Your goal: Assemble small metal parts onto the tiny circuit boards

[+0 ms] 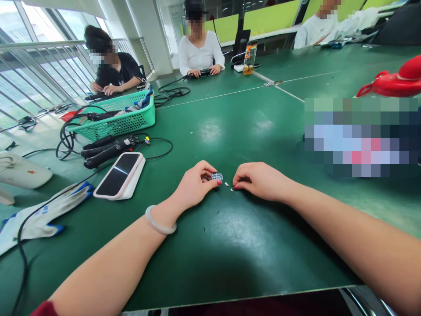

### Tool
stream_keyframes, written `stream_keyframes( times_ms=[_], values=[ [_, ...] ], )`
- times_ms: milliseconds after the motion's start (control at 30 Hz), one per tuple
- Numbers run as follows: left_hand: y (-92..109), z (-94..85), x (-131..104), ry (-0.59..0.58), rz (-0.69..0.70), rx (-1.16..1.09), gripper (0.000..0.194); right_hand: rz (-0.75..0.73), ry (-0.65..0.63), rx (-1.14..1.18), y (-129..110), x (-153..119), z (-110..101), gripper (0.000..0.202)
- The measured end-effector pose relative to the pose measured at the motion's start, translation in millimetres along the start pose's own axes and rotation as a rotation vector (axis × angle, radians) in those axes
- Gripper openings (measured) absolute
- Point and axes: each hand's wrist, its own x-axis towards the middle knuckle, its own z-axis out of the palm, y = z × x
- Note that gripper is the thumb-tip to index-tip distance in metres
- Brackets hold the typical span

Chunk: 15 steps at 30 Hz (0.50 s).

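Note:
Between thumb and fingers, my left hand (pixel 201 181) grips a small blue-and-white circuit board (pixel 217 176), close above the green table (pixel 184 263). My right hand (pixel 253 181) is a short way to the right, its thumb and index finger pinched at a tiny white piece (pixel 232 189). Its kind is too small to make out. Another tiny white piece (pixel 226 184) lies between the two hands. A pale bangle circles my left wrist.
At left are a phone (pixel 119 175), a black handheld tool (pixel 110 150) with cable, a green basket (pixel 121 125) and a white-and-blue glove (pixel 49 213). A red-lidded object (pixel 394 83) stands right. A bottle (pixel 250 59) and several people are across the table.

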Motion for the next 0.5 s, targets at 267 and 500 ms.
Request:
stream_keyframes(
  times_ms=[267,500],
  values=[
    [4,-0.2,-2,-0.005,0.011,0.088,0.026,0.010,0.082,-0.128,-11,3,13,0.014],
    [3,-1.1,-2,-0.005,0.034,0.150,0.026,0.003,0.076,-0.141,-10,4,16,0.016]
  ],
)
